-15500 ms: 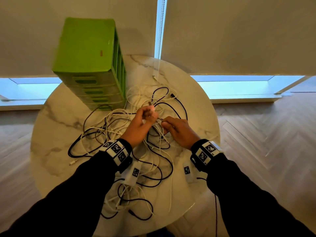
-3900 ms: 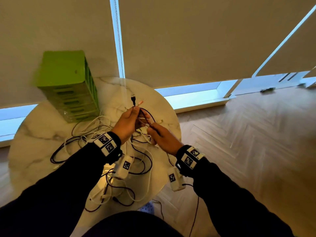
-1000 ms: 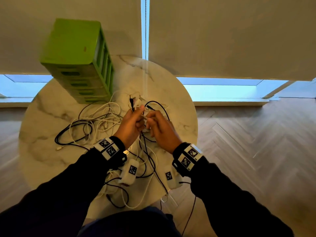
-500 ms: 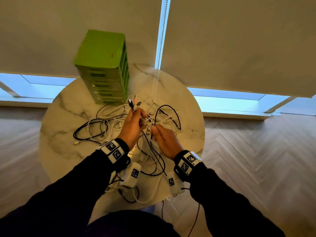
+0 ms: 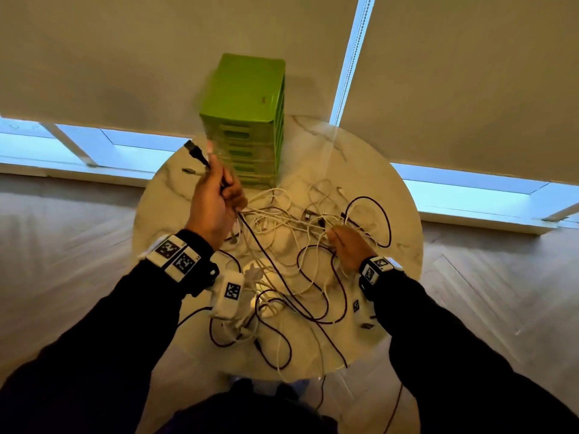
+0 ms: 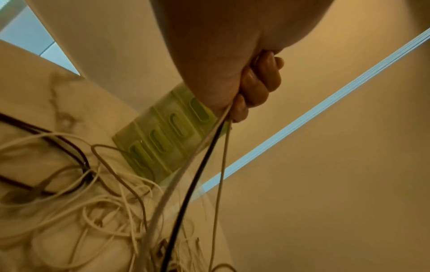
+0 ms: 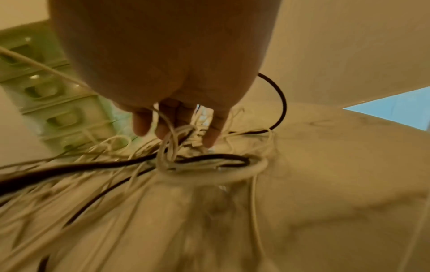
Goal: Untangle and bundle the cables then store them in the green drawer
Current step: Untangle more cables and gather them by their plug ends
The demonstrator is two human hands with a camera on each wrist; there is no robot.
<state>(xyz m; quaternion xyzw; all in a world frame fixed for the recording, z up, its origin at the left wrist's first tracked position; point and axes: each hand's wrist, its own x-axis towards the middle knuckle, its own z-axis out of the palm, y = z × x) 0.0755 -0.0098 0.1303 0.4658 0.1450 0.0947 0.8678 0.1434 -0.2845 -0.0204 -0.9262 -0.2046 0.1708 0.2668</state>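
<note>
A tangle of white and black cables (image 5: 291, 233) covers the round marble table (image 5: 398, 261). My left hand (image 5: 219, 198) is raised in front of the green drawer unit (image 5: 247, 120) and grips a black cable (image 5: 275, 270) and white ones; the black plug (image 5: 192, 148) sticks up from the fist. In the left wrist view the curled fingers (image 6: 256, 86) clamp those strands (image 6: 204, 147). My right hand (image 5: 344, 242) lies low on the pile at the right. Its fingers (image 7: 167, 125) hook into a knot of white cable (image 7: 170, 152).
The green drawer unit stands at the table's far edge with all its drawers closed, also seen as a green drawer unit (image 6: 167, 143) in the left wrist view. Roller blinds (image 5: 470, 73) hang behind. Wood floor (image 5: 501, 292) surrounds the table. Cable ends hang over the near rim.
My left hand has risen and moved left, pulling its cables taut out of the pile. My right hand has moved right and down onto the tangle. The hands are now far apart.
</note>
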